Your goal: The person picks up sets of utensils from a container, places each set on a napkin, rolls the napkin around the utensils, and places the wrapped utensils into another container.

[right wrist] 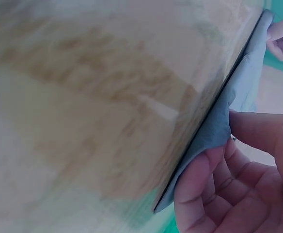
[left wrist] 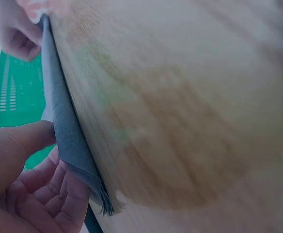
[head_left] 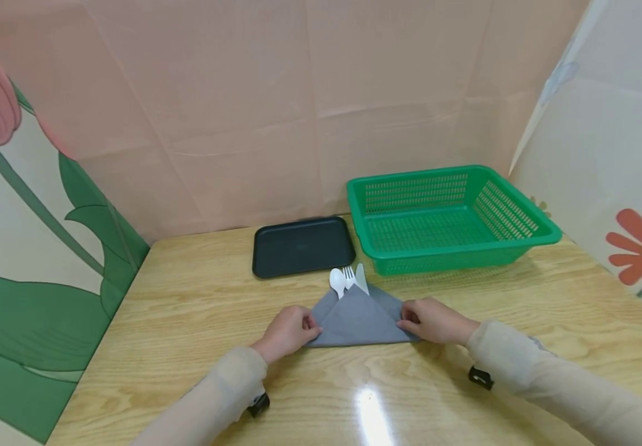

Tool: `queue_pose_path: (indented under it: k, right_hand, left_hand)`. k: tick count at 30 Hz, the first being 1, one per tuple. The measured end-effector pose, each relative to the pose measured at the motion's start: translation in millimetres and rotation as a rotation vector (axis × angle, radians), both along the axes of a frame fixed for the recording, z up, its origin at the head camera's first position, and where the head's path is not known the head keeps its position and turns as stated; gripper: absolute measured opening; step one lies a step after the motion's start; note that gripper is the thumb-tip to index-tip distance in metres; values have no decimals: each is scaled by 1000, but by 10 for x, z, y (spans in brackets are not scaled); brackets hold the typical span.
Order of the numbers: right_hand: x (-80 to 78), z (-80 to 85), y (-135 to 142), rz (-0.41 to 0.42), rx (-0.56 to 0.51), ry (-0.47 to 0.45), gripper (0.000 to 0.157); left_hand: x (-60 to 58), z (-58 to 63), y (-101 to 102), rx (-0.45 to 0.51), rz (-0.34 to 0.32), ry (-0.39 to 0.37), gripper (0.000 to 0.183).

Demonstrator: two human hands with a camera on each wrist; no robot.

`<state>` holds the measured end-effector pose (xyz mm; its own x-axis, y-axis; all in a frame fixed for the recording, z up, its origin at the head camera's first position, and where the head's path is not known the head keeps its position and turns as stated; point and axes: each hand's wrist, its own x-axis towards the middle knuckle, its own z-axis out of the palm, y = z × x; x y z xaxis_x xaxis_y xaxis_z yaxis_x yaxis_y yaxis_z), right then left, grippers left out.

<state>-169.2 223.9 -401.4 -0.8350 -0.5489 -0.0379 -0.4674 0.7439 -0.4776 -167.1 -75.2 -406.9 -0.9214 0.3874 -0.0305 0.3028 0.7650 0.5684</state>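
A grey cloth napkin point(head_left: 356, 321) lies folded on the table, its upper flap forming a point over the cutlery. A white spoon point(head_left: 337, 280), a white fork point(head_left: 349, 277) and a white knife point(head_left: 361, 278) stick out at its far edge; their handles are hidden under the cloth. My left hand point(head_left: 291, 331) pinches the napkin's left corner between thumb and fingers, as the left wrist view also shows. At the opposite corner my right hand point(head_left: 431, 320) pinches the cloth, its thumb on top in the right wrist view.
Behind the napkin sits a black tray point(head_left: 303, 246). A green plastic basket point(head_left: 454, 251) with slotted walls stands at the back right, close to the tray. The wooden table point(head_left: 187, 297) meets a pink-covered wall at the back.
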Motion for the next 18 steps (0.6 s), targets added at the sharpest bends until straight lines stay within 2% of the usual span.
queue_pose_path:
  k: [4,11,18]
  right_hand:
    - [-10,-35,21,30,-13,43,24]
    - [4,23,-48,-44,74,11,18]
    - [34,47,-88,-48,115,49,18]
  left_hand:
    - [7,10,16,-15,-2,12,20]
    - [17,46,58,-53,-13,46,18]
    - [29,80,105,-133,-10,72,14]
